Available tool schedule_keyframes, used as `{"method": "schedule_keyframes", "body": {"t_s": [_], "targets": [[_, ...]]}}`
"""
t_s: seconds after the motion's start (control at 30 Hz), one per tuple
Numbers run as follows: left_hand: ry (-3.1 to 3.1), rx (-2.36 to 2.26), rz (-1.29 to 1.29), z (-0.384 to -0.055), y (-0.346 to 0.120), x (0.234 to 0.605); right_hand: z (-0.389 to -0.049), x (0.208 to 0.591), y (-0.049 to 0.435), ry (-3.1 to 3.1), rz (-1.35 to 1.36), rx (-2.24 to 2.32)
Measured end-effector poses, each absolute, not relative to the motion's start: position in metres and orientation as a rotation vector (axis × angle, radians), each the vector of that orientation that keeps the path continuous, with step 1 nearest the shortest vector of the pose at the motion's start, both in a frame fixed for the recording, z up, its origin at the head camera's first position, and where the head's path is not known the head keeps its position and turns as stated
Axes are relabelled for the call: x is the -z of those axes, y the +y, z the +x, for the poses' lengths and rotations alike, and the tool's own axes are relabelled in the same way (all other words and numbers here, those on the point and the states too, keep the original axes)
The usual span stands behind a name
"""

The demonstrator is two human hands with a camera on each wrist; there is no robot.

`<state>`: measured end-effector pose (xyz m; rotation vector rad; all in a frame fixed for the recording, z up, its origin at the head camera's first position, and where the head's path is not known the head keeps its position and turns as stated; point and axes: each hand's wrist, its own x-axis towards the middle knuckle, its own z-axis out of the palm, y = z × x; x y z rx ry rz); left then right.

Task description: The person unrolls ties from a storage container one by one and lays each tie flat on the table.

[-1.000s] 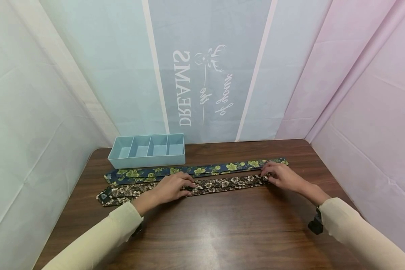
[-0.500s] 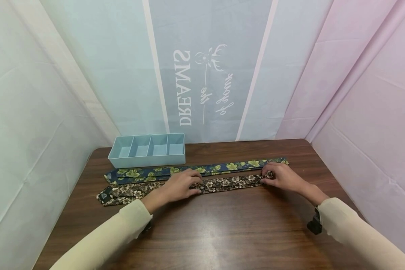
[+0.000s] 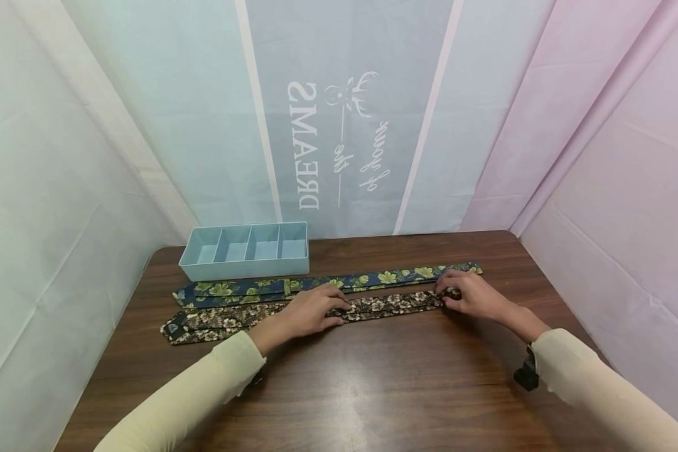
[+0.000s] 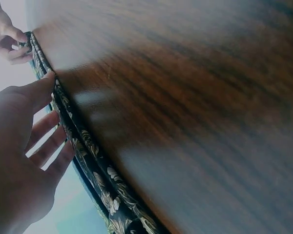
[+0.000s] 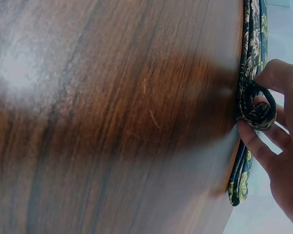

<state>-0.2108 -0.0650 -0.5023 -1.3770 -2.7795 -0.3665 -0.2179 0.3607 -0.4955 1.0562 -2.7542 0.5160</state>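
Note:
A dark brown necktie with cream flowers (image 3: 384, 306) lies lengthwise across the table, folded double, its wide pointed end at the left. Its right end is curled into a small roll (image 5: 260, 113), which my right hand (image 3: 474, 296) pinches between thumb and fingers. Farther left, my left hand (image 3: 307, 312) rests over the middle of the same necktie. In the left wrist view, the fingers (image 4: 49, 144) are fairly straight and touch the cloth along its edge. Just behind lies a navy necktie with yellow-green flowers (image 3: 387, 278), also stretched out lengthwise; neither hand holds it.
A light blue tray with divided compartments (image 3: 245, 271) stands at the back left, close behind the navy necktie. The brown wooden table (image 3: 384, 383) ends at pale curtains (image 3: 350, 163) at the back and sides.
My left hand has slid rightward along the brown necktie, toward the right hand. The right hand stays at the right end, its fingers shifting slightly around the roll.

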Motion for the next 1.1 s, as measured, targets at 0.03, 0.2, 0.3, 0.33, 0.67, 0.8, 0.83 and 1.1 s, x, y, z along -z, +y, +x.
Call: {"method": "schedule_keyframes", "body": {"t_s": [0.03,0.2,0.3,0.33,0.67,0.8,0.83,1.1], "targets": [[-2.778,0.37,-1.376,-0.211,-0.065,0.502,-0.218,0.495,0.361,-2.753,1.058,-0.518],[-2.772,0.385,-1.373,-0.21,-0.066,0.503,-0.218,0.496,0.364,-2.738,1.059,-0.517],[-2.773,0.385,-1.371,-0.21,-0.066,0.504,-0.218,0.496,0.366,-2.72,1.052,-0.496],[-2.773,0.386,-1.37,-0.21,-0.066,0.504,-0.217,0.497,0.367,-2.715,1.046,-0.484],[-2.797,0.391,-1.358,-0.21,-0.069,0.503,-0.217,0.494,0.374,-2.711,1.026,-0.438],[-2.802,0.395,-1.357,-0.209,-0.071,0.502,-0.216,0.492,0.376,-2.719,1.002,-0.431],[-2.802,0.394,-1.356,-0.209,-0.071,0.501,-0.216,0.491,0.377,-2.73,0.989,-0.431],[-2.802,0.397,-1.355,-0.208,-0.073,0.501,-0.211,0.489,0.383,-2.787,0.956,-0.451]]}}
